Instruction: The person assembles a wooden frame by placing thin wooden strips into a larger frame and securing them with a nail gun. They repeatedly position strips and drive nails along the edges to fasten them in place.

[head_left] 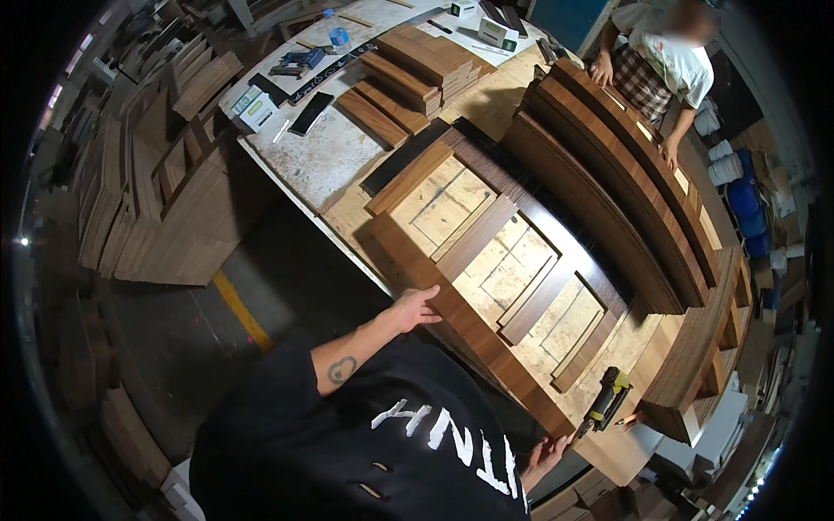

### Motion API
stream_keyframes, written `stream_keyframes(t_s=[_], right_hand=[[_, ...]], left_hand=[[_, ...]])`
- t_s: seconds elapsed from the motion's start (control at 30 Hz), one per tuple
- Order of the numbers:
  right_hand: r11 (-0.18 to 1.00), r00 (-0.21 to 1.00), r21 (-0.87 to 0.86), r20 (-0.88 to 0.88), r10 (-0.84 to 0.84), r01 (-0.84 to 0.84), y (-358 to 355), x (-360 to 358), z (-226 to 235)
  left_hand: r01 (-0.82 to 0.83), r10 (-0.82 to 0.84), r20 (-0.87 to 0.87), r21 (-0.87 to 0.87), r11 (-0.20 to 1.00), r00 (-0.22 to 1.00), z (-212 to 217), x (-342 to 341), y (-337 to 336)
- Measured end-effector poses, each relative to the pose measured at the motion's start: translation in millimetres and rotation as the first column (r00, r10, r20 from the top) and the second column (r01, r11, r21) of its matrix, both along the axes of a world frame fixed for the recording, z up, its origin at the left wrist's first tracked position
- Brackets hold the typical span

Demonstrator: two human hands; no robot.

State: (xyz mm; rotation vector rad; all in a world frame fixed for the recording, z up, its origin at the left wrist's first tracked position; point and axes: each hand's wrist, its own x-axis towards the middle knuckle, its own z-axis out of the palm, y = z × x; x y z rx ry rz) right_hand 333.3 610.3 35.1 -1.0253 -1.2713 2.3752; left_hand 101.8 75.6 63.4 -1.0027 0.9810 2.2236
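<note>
In front of me lies a ladder-like wooden frame. Its long brown near board [473, 334] runs diagonally, with shorter crosspieces [476, 236] reaching to a dark, glossy far board [556, 227]. My left hand [415, 310] touches the near board's outer edge, thumb and fingers apart. At that board's right end my right hand [546, 458] has its fingers curled against the wood; part of the hand is hidden by my shirt. Close to the right hand stands a yellow-and-black nail gun [606, 399] on the worktable, with a pencil [627, 419] beside it.
Tall stacks of curved panels [599, 174] stand beyond the frame, where a co-worker [665, 65] rests both hands. Cut boards [408, 78], a phone [311, 114], a water bottle [336, 33] and small boxes [257, 108] sit on the white table. More panels [165, 200] are stacked at left.
</note>
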Motion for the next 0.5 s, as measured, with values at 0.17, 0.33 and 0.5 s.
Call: stream_keyframes(t_s=[0.17, 0.33, 0.5], right_hand=[[0.996, 0.965, 0.087, 0.262, -0.015, -0.008, -18.5, -59.8, -13.6], [0.428, 0.79, 0.727, 0.612, -0.049, -0.537, 19.3, -64.4, -34.9], [0.385, 0.81, 0.751, 0.586, -0.012, -0.537, -7.1, -78.8, -51.5]], left_hand=[[0.435, -0.411, 0.142, -0.288, 0.853, 0.901, -35.0, 14.3, -46.6], [0.12, -0.402, 0.054, -0.983, 0.139, 0.914, -42.3, -14.9, -86.2], [0.076, -0.273, 0.132, -0.975, -0.208, 0.953, -46.5, -44.2, -141.7]])
